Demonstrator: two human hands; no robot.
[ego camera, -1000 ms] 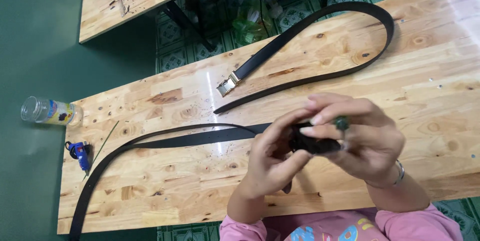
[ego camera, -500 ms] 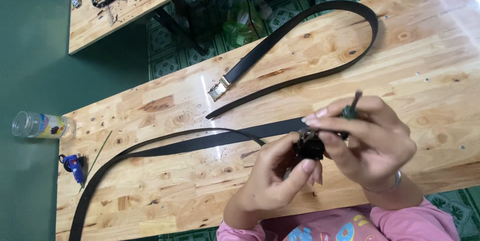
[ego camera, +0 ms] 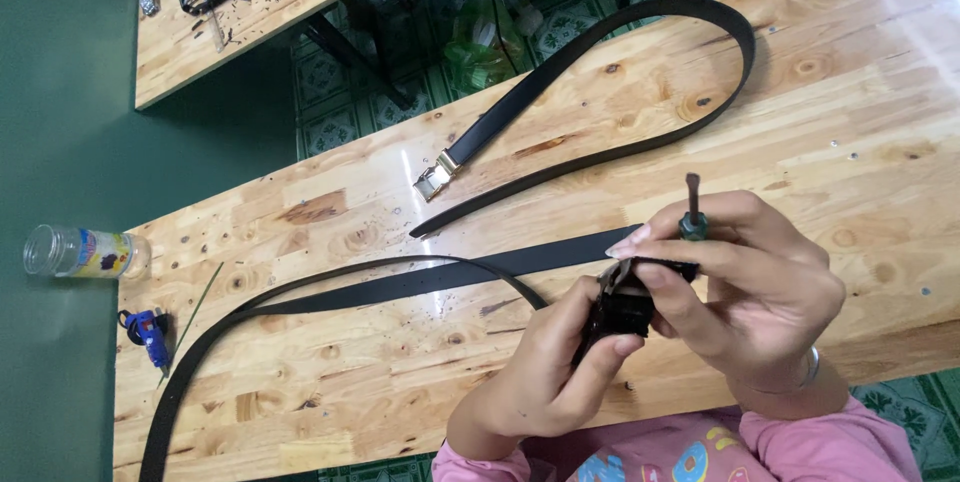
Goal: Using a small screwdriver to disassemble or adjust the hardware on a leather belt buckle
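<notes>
Two bare hands meet low in the middle of a head-camera view, above the near edge of a pale wooden tabletop [ego camera: 330, 382]. The left hand [ego camera: 545, 382] is curled around a dark buckle [ego camera: 615, 310] at the end of a black belt [ego camera: 400, 287], fingers closed on it from below. The right hand [ego camera: 745, 287] presses against the same buckle from the other side, its fingers also pinching a small screwdriver [ego camera: 692, 212] with a green handle, shaft pointing up and away. A thin bangle [ego camera: 808, 374] sits on the right wrist, and pink sleeves [ego camera: 800, 447] show at the bottom edge. The held belt runs left from the hands across the tabletop in a long loop, reaching the lower left corner. Farther back lies a second black belt [ego camera: 640, 52], bent in a wide curve, with a silver buckle [ego camera: 434, 178] at its free end. At the far left edge, a clear jar [ego camera: 82, 252] lies on its side, and near it a small blue glue gun [ego camera: 148, 330]. Beyond a gap of green patterned floor [ego camera: 360, 102], another table [ego camera: 230, 32] holds cluttered tools.
</notes>
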